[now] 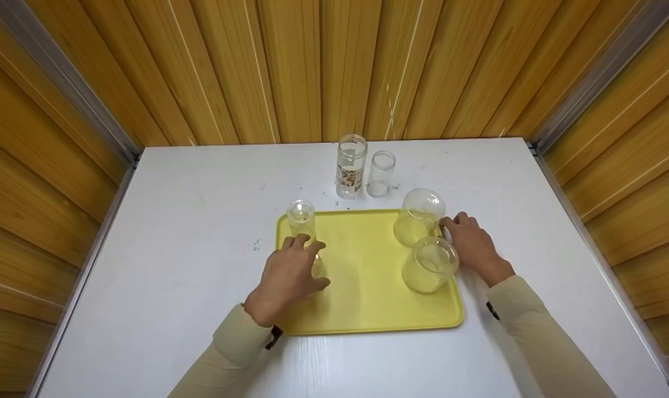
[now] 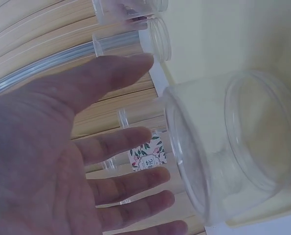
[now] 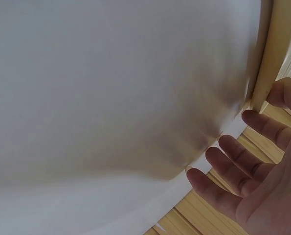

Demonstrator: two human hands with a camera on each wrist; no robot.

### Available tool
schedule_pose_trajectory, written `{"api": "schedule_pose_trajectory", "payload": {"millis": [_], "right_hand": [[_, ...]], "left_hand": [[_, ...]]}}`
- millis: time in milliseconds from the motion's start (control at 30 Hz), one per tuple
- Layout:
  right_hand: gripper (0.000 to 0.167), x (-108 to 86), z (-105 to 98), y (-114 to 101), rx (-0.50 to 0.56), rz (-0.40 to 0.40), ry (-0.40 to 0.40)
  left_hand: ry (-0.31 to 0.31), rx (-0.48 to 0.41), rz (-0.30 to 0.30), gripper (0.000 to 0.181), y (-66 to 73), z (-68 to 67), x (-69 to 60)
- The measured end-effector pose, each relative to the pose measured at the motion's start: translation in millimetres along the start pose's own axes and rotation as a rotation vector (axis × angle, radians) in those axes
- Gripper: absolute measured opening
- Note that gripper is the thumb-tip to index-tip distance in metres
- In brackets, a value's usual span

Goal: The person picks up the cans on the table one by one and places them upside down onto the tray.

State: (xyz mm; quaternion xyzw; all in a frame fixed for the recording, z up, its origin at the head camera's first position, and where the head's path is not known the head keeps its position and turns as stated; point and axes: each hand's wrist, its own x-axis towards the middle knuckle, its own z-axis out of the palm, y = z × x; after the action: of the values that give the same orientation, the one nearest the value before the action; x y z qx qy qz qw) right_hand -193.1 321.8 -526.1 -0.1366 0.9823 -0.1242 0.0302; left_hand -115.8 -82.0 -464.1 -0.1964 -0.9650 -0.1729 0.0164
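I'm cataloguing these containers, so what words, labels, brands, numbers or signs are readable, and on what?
"花": floral label on the tall back jar; probable reading, partly blurred.
The label's other writing: too small or blurred to read.
No other text shows.

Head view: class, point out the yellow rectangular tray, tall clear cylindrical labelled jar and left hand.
Yellow rectangular tray [image 1: 362, 276], head view, bare middle.
Tall clear cylindrical labelled jar [image 1: 349, 176], head view, label.
Left hand [image 1: 290, 271], head view, back.

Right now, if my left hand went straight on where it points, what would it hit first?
Your left hand would likely meet the clear jar just ahead of it; the gap is hard to judge.
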Motion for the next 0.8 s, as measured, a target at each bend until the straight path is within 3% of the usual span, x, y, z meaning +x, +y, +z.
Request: {"api": "schedule_pose_trajectory", "payload": {"millis": [300, 600, 800], "right_hand": [[0.035, 0.9, 2.2, 0.1, -0.002, -0.001, 0.014], [0.033, 0.8, 2.6, 0.8, -0.025, 0.002, 0.006], [0.034, 1.1, 2.7, 1.6, -0.021, -0.008, -0.001]], "left_hand": [[-0.003, 0.005, 0.023, 0.062, 9.0, -9.6, 5.8], [-0.025, -0.076, 0.035, 0.062, 20.8, -22.3, 17.3], [0.026, -0.038, 0.063, 0.063, 25.2, -27.5, 26.5]]}}
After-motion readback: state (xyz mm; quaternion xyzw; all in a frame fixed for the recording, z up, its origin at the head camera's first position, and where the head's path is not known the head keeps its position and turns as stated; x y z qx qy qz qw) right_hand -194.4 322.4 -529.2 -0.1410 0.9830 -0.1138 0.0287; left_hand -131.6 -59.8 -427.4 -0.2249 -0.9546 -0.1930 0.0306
